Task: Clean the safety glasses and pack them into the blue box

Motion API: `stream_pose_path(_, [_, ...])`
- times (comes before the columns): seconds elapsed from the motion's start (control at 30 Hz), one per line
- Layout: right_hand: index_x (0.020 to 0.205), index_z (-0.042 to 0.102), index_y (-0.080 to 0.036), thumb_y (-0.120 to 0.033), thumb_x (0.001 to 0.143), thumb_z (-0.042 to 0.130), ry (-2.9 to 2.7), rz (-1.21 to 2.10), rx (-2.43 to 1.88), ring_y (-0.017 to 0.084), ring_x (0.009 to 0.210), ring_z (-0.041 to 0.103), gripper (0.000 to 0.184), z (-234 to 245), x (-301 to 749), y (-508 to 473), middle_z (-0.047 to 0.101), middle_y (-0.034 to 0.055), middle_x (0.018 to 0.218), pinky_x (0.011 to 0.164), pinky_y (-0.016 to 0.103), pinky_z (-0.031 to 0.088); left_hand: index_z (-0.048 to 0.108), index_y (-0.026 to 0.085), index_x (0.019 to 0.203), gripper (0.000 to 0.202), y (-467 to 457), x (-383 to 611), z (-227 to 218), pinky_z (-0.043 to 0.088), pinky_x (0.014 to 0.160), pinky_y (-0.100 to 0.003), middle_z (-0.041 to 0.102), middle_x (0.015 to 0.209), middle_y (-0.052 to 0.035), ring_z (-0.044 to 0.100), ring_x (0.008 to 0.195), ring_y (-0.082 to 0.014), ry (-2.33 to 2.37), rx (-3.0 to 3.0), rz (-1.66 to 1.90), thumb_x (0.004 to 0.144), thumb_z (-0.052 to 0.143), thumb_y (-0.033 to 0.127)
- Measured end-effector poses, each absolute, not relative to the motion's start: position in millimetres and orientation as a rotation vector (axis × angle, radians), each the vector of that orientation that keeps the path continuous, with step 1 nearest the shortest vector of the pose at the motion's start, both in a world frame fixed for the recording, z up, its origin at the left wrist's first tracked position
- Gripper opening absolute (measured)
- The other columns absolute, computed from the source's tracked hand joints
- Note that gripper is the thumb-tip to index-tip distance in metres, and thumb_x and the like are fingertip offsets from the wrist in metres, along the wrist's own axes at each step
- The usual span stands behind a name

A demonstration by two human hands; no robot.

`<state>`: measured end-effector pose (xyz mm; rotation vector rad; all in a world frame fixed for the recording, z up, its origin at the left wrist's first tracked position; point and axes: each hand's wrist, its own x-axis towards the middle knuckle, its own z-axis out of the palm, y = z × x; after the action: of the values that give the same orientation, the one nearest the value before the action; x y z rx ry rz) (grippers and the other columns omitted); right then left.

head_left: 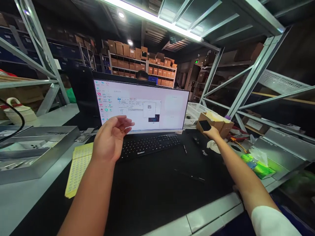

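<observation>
My left hand hovers open in front of the lit monitor, fingers loosely curled and apart, holding nothing, just above the left end of the black keyboard. My right hand reaches to the right of the monitor and grips a small black phone-like device, held against an open cardboard box. A black mouse lies just left of that hand on the black desk mat.
Yellow label sheets lie at the mat's left edge beside a metal tray. A white basket, green packets and metal shelf posts stand at the right. Two pens lie on the mat. Someone's head shows behind the monitor.
</observation>
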<state>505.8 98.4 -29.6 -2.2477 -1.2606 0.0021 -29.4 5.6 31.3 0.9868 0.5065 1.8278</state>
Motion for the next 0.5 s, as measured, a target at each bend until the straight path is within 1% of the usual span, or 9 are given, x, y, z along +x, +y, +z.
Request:
stream_pose_path(0.1, [0.133,0.070,0.003,-0.030,0.085,0.081,-1.217,0.176,-2.444,0.030,0.107,0.073,0.059,-49,518,123,0.076,0.0242,0.116,0.090,0.033,0.054,0.077,0.020,0.088,0.025,3,-30,32,0.055,0.077,-0.028,0.073,0.086,-0.0044,0.070,0.086,-0.0186,0.530,1.037,1.918,0.078,0.079,0.043])
stream_pose_path(0.17, [0.126,0.073,0.006,-0.029,0.083,0.083,-1.223,0.209,-2.475,0.032,0.106,0.074,0.056,-57,521,139,0.076,0.0259,0.110,0.088,0.034,0.054,0.077,0.020,0.087,0.028,1,-30,31,0.055,0.078,-0.029,0.073,0.084,-0.0038,0.070,0.084,-0.0186,0.561,1.078,1.943,0.077,0.081,0.045])
stream_pose_path(0.23, [0.120,0.075,0.006,-0.028,0.081,0.084,-1.254,0.221,-2.480,0.036,0.109,0.075,0.053,-64,523,154,0.076,0.0286,0.108,0.087,0.037,0.055,0.077,0.019,0.088,0.033,-3,-28,31,0.055,0.080,-0.030,0.073,0.086,-0.0042,0.070,0.084,-0.0192,0.605,1.132,1.923,0.077,0.082,0.049])
stream_pose_path(0.3, [0.119,0.076,0.006,-0.032,0.083,0.083,-1.267,0.222,-2.480,0.039,0.111,0.075,0.052,-73,527,169,0.075,0.0316,0.108,0.086,0.039,0.056,0.077,0.018,0.090,0.036,-7,-26,30,0.055,0.083,-0.032,0.074,0.087,-0.0056,0.070,0.086,-0.0203,0.654,1.191,1.886,0.079,0.083,0.051])
stream_pose_path(0.37, [0.122,0.076,0.004,-0.037,0.085,0.080,-1.249,0.205,-2.483,0.042,0.113,0.074,0.055,-85,532,181,0.074,0.0339,0.109,0.085,0.043,0.057,0.076,0.017,0.089,0.036,-11,-23,31,0.056,0.085,-0.033,0.073,0.086,-0.0063,0.070,0.086,-0.0210,0.667,1.224,1.885,0.081,0.083,0.051])
stream_pose_path(0.5, [0.132,0.074,-0.005,-0.039,0.082,0.080,-1.258,0.081,-2.443,0.043,0.116,0.074,0.061,-108,538,196,0.073,0.0340,0.117,0.090,0.046,0.059,0.077,0.018,0.085,0.030,-20,-19,34,0.058,0.081,-0.033,0.071,0.081,-0.0044,0.069,0.080,-0.0195,0.572,1.214,1.957,0.083,0.083,0.048])
